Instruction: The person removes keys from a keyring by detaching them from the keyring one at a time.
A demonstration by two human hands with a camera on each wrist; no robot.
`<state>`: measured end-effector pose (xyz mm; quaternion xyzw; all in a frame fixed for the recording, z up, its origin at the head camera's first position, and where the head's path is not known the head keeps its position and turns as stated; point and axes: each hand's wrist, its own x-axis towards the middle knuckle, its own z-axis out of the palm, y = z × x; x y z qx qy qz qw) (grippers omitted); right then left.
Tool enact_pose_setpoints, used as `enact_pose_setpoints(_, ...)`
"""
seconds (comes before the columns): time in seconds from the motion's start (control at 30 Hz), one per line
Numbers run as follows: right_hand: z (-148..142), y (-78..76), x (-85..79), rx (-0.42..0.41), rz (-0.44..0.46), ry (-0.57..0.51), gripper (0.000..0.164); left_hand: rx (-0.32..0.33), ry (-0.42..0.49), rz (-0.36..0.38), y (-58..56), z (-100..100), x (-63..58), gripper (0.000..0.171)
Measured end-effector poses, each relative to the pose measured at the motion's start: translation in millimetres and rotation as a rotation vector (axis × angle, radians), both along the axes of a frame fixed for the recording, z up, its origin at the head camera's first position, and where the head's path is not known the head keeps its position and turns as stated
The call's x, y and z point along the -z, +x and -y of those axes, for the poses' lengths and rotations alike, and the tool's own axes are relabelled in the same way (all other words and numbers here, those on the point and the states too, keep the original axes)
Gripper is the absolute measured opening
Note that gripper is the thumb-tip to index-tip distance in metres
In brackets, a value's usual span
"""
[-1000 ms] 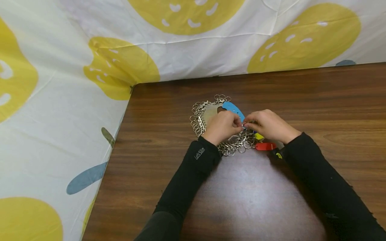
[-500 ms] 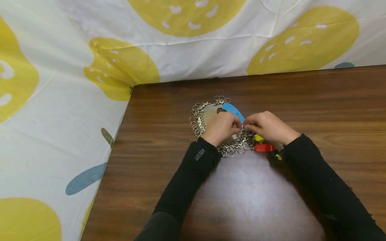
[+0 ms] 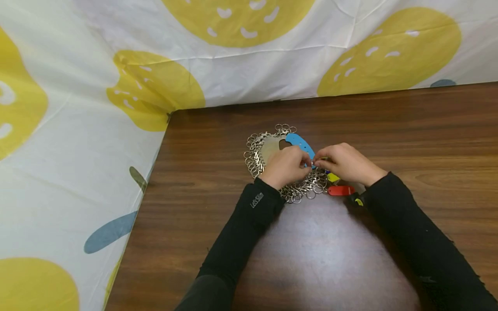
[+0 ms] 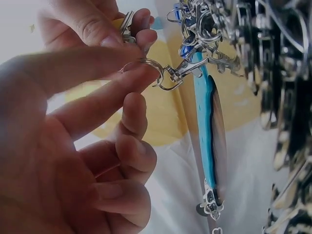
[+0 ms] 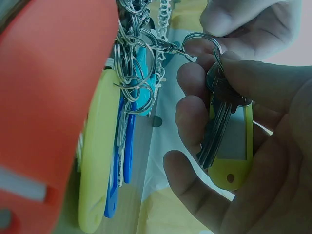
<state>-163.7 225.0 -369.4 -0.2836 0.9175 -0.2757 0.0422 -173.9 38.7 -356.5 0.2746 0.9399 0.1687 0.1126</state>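
My left hand (image 3: 285, 166) pinches a metal split ring (image 4: 160, 77) between thumb and forefinger. That ring hangs from a swivel clasp (image 4: 189, 67) on a round metal plate (image 3: 269, 147) edged with many such clasps. From the right, my right hand (image 3: 348, 162) meets it, its thumb and fingers gripping several keys (image 5: 217, 129) with a yellow key tag (image 5: 230, 176). In the right wrist view the keys' heads sit right at the ring; whether they are threaded fully onto it, I cannot tell. The plate's blue handle (image 3: 301, 142) lies beyond the hands.
A red key tag (image 3: 341, 190) lies on the wooden table (image 3: 186, 194) under the right wrist. Beside the clasps hang another yellow tag (image 5: 99, 151) and blue tags (image 5: 112, 195). A patterned cloth (image 3: 253, 73) borders the table behind and at left.
Both hands stay nearly in place with fingertips together at the ring. Between the fingertips, a small reddish bit shows in the earlier frames and a yellowish one now.
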Motion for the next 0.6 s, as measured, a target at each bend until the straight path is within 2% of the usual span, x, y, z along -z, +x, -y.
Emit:
enact_pose_setpoints(0.3,1.5,0.7,-0.5,-0.012,-0.014,-0.001,0.016,-0.053,0.052,-0.027,0.2,-0.4,1.5,0.013)
enact_pose_setpoints(0.6,2.1,1.4,0.3,-0.011,0.007,0.006,0.016,0.017,-0.033,-0.085,-0.3,-1.1,-0.4,0.012)
